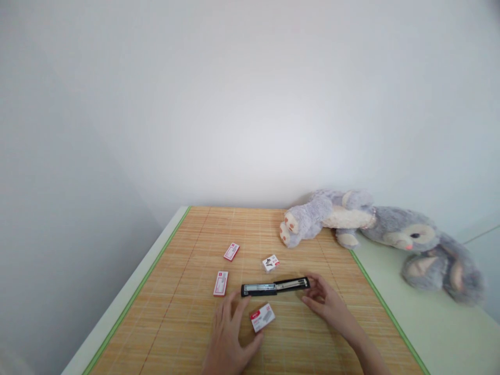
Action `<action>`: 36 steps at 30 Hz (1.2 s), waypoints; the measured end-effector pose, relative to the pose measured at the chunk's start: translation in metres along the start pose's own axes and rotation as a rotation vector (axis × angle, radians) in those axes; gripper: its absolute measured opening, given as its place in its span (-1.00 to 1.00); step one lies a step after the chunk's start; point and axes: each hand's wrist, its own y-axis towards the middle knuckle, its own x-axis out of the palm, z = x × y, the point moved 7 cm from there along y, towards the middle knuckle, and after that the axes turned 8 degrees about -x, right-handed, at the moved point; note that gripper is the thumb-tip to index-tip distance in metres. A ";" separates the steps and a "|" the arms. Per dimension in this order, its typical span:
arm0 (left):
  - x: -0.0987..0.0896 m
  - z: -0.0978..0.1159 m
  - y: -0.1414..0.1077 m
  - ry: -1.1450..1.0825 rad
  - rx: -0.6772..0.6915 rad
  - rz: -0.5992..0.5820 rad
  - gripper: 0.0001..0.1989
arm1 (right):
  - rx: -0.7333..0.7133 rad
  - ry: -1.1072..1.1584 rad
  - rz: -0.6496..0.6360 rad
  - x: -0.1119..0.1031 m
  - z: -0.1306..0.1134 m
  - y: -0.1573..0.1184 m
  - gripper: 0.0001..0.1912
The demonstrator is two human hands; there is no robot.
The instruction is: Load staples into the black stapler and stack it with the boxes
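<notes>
An opened-out black stapler [275,286] lies nearly flat on the mat, its metal staple channel and inner side facing up. My left hand [230,333] rests palm down below the stapler's left end, fingers spread, one fingertip close to its lower edge; I cannot tell whether they touch. Around the stapler's right end are the loosely bent fingers of my right hand [324,302], thumb and index finger apart. A white and red staple box [262,317] sits just right of my left hand, below the stapler.
Two small red and white boxes, one nearer [221,283] and one farther [232,252], lie left of the stapler. Behind it is another small white box [270,263]. A grey plush rabbit [351,219] stretches across the back right of the bamboo mat [175,312], against the wall.
</notes>
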 end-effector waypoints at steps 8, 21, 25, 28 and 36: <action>-0.006 0.015 0.019 -0.133 0.057 -0.174 -0.67 | 0.325 0.203 -0.359 0.096 -0.004 -0.039 -0.35; -0.009 0.006 0.052 -0.299 0.077 -0.317 -0.71 | -0.093 -0.409 -0.284 0.092 -0.029 -0.020 -0.58; -0.018 -0.004 0.052 -0.297 0.063 -0.300 -0.67 | -0.075 -0.420 -0.267 0.085 -0.026 -0.019 -0.54; -0.020 -0.012 0.048 -0.306 0.010 -0.221 -0.53 | -0.090 -0.340 -0.245 0.087 -0.030 -0.016 -0.46; -0.006 -0.015 0.040 -0.232 -0.012 -0.058 -0.29 | -0.099 -0.277 -0.157 0.136 -0.046 0.008 -0.60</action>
